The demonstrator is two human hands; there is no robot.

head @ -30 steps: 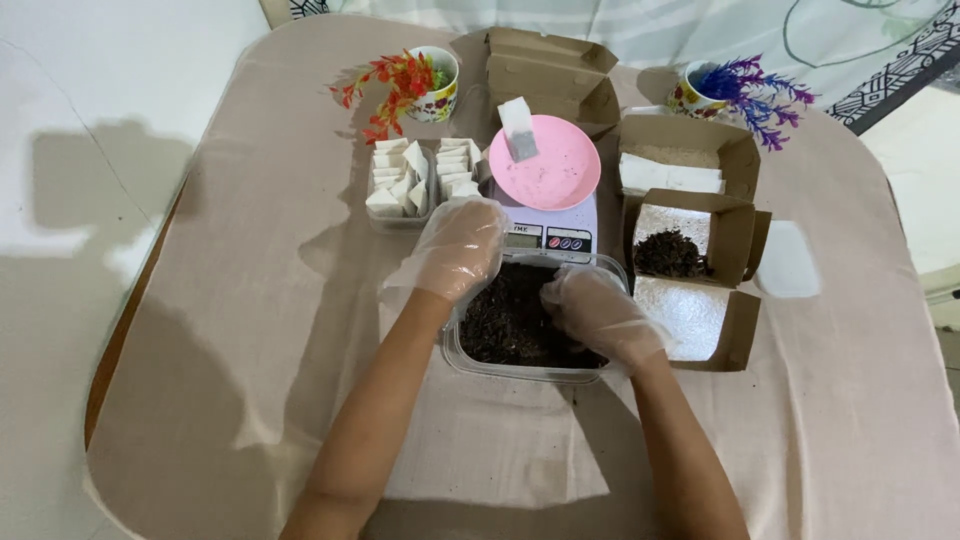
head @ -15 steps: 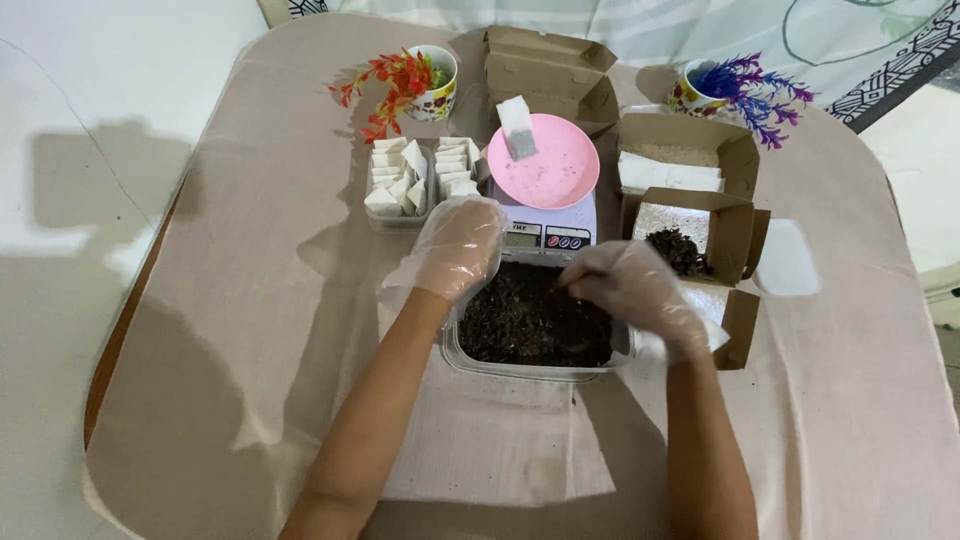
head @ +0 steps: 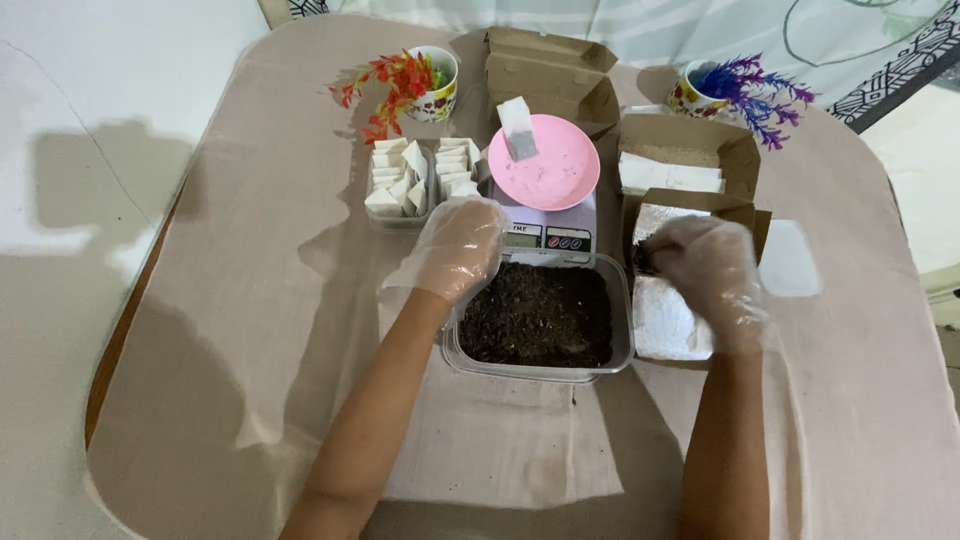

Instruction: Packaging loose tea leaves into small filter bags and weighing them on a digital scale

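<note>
A clear plastic tub (head: pixel 540 372) filled with dark loose leaves (head: pixel 535 315) stands in front of me on the cloth-covered table. My left hand (head: pixel 455 245), in a thin clear glove, curls over the tub's far left corner. My gloved right hand (head: pixel 705 270) hovers over a foil-lined cardboard box (head: pixel 660 320) to the right of the tub. Its fingertips are pinched together at a small dark heap of leaves (head: pixel 643 258) in that box. Behind the tub sits a small kitchen scale (head: pixel 548 235) bearing a pink plate (head: pixel 560 175) with one white paper bag (head: pixel 518 130) on its rim.
A tray of folded white bags (head: pixel 420 180) lies left of the scale. A cardboard box of white sheets (head: pixel 670 170) lies to its right, and an open empty box (head: pixel 550 70) behind it. Two mugs with artificial flowers (head: pixel 435 85) (head: pixel 695 95) stand at the back. White floor surrounds the table.
My right hand has lifted out of the tub and moved right and away, over the foil-lined box. My left hand has stayed at the tub's corner.
</note>
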